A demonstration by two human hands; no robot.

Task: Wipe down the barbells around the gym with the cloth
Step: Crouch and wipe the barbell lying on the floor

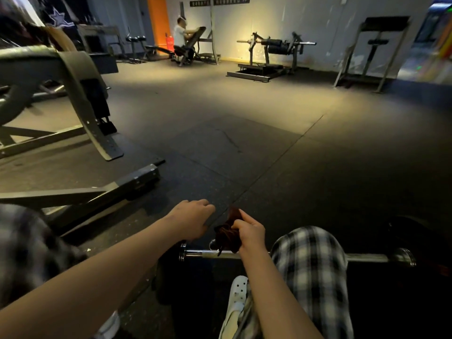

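Observation:
A steel barbell [367, 257] lies low across the bottom of the head view, partly hidden behind my plaid-clad knee. My right hand [249, 232] grips a bunched dark brown cloth [228, 234] just above the bar's left part. The cloth hangs down onto the shaft. My left hand [193, 220] hovers a little to the left of the cloth, fingers loosely curled, holding nothing. A dark weight plate sits at the bar's left end, mostly in shadow.
A large grey machine frame [80, 192] stands at the left. Across the rubber floor, a bench machine with a loaded bar [276, 45] and a rack [376, 50] line the far wall. A person [179, 35] sits at a machine far back.

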